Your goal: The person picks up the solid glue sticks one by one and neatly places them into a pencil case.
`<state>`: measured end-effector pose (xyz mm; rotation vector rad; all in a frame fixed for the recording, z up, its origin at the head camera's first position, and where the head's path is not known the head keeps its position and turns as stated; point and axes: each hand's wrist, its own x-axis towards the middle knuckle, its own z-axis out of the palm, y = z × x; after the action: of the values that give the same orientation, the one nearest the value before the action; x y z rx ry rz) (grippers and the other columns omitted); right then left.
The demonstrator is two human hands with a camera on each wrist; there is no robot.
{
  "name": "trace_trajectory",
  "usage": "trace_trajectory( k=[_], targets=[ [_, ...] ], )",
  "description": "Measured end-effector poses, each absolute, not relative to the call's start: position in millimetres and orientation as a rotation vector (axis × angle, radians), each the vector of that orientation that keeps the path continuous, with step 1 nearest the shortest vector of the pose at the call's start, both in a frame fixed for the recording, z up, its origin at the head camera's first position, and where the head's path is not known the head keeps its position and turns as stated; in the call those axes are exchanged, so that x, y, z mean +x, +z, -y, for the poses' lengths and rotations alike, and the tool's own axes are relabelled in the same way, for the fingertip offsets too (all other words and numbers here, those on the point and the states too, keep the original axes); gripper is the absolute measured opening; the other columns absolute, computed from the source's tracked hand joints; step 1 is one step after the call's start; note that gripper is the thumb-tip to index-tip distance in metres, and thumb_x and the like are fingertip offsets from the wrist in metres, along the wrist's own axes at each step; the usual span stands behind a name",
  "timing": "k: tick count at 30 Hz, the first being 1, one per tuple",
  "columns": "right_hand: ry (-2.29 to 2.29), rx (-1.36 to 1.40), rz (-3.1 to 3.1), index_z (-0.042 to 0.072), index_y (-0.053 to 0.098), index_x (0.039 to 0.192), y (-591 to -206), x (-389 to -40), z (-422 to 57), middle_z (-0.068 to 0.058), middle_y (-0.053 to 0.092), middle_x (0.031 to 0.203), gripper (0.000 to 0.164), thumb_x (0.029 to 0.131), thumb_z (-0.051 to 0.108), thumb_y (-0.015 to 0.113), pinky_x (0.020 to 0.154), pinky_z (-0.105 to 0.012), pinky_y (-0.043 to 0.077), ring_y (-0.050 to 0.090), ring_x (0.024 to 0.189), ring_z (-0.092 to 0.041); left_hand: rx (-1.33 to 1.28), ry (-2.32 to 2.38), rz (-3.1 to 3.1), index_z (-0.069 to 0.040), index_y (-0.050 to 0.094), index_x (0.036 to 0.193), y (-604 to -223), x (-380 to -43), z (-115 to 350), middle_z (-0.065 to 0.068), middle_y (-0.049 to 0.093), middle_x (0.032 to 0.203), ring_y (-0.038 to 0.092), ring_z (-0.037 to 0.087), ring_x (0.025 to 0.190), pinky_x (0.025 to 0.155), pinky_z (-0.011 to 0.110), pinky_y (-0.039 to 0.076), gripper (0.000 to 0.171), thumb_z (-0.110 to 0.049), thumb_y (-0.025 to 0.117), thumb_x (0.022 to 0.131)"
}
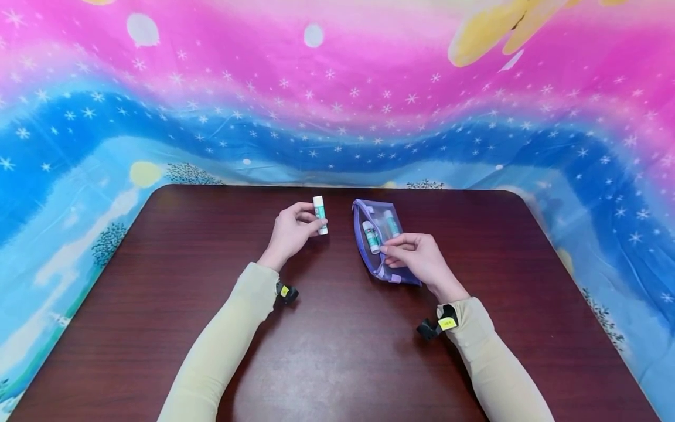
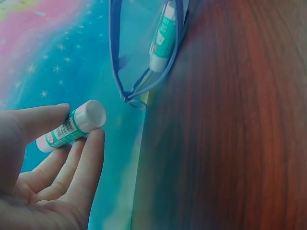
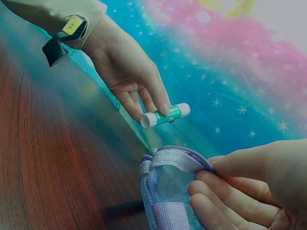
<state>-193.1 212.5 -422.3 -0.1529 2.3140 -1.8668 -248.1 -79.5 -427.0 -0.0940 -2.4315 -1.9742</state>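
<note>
My left hand pinches a glue stick with white ends and a green label between thumb and fingers, left of the pouch. In the left wrist view that glue stick lies tilted across the fingertips. A purple mesh zip pouch sits with its mouth spread toward the left. My right hand grips the pouch's near rim between thumb and fingers. Inside the pouch are a glue stick near the mouth and another glue stick seen through the mesh.
A dark brown wooden table lies under both hands. Behind it hangs a pink and blue cloth with snowflake prints, which also drapes along the sides. Black straps with yellow tags circle both wrists.
</note>
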Motion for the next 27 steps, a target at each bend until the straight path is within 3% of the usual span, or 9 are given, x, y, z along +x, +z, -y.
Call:
trace_trajectory(
  k=[10, 27],
  targets=[
    [-1.888, -0.169, -2.319, -0.011, 0.073, 0.107, -422.8, -192.9, -211.6, -0.021, 0.074, 0.093, 0.023, 0.093, 0.008, 0.076, 0.07, -0.038, 0.062, 0.074, 0.074, -0.023, -0.136, -1.946, 2.481, -0.005, 0.067, 0.122, -430.6, -244.0, 66.3, 0.011, 0.071, 0.095, 0.072, 0.024, 0.077, 0.076, 0.042, 0.062, 0.036, -0.011, 0.081, 0.089],
    [-1.878, -0.171, -2.316, -0.011, 0.073, 0.108, -420.6, -192.2, -212.5, -0.024, 0.073, 0.096, 0.026, 0.093, 0.01, 0.076, 0.072, -0.037, 0.062, 0.074, 0.075, -0.024, -0.132, -2.024, 2.497, -0.004, 0.066, 0.123, -436.7, -241.9, 48.3, 0.011, 0.07, 0.093, 0.073, 0.022, 0.075, 0.073, 0.036, 0.062, 0.037, -0.012, 0.081, 0.09]
  ],
)
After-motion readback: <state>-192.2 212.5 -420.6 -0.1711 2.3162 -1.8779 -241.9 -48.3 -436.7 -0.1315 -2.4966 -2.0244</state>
